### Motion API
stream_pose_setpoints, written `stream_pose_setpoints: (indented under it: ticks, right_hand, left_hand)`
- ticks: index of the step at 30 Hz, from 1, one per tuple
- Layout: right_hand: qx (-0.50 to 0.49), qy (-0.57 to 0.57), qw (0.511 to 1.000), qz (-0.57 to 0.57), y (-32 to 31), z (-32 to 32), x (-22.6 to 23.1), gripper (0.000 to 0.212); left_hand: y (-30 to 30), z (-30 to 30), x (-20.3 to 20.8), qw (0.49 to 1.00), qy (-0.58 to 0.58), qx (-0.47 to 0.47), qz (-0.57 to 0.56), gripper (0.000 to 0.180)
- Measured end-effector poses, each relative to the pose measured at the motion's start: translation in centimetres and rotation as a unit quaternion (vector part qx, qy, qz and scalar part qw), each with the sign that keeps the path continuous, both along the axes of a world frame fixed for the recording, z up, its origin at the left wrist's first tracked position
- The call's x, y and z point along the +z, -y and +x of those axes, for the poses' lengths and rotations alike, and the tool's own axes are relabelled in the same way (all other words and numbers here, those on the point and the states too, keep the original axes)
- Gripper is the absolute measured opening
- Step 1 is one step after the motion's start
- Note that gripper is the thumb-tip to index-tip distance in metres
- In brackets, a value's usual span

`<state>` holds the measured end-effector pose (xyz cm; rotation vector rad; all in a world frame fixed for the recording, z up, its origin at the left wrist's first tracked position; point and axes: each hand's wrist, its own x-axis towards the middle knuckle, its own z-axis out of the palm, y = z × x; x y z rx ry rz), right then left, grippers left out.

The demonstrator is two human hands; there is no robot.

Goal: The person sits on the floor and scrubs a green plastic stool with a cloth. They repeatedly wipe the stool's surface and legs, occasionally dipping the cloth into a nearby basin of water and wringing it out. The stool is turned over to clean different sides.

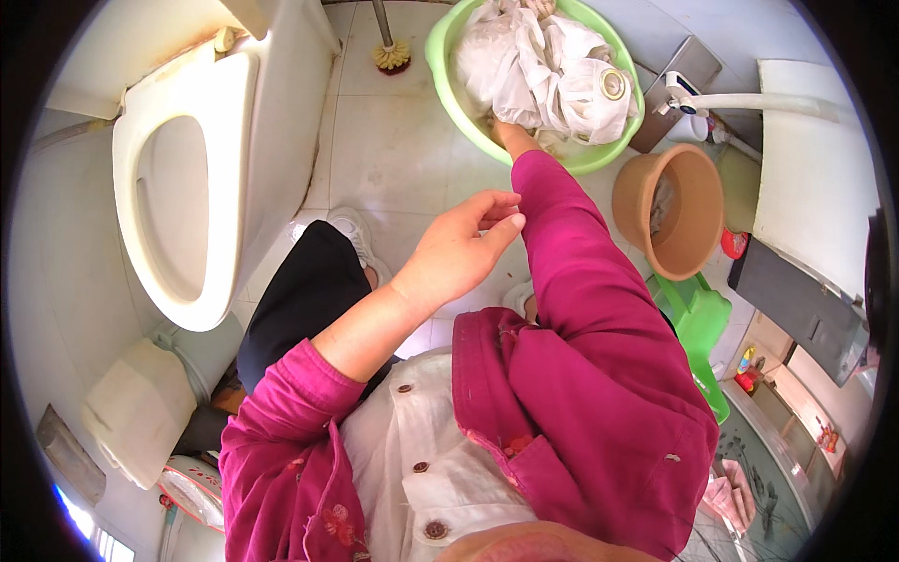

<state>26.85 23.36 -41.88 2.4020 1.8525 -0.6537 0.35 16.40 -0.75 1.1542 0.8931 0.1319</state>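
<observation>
A light green basin (439, 70) full of wet white cloth (524, 66) stands on the floor at the far end. My right arm, in a magenta sleeve, stretches into it. My right hand (512, 136) is down at the basin's near side, its fingers hidden by the cloth and the rim. Above the floor, my left hand (459, 245) is half curled beside the right sleeve (571, 225). A gap shows between its thumb and fingers, and I see nothing between them. Whether its fingertips touch the sleeve I cannot tell.
A toilet with a white seat (229, 187) stands on the left, and a yellow-bristled brush (390, 56) is beyond it. At right are a brown bucket (637, 197) with cloth inside, a green plastic stool (698, 323) and a white hose (768, 101).
</observation>
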Motion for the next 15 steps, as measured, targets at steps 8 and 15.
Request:
stream_pose_setpoints:
  ticks: [8,15]
  right_hand:
    - [-0.202,-0.332,0.915,-0.113,-0.7,1.5,3.4,0.056]
    - [-0.158,-0.636,0.751,0.080,-5.4,-7.5,26.6,0.038]
  left_hand:
    - [-1.9,-0.9,0.3,0.999,-0.023,0.035,0.008,0.041]
    - [-6.5,-4.6,2.3,0.938,0.119,0.305,-0.115,0.051]
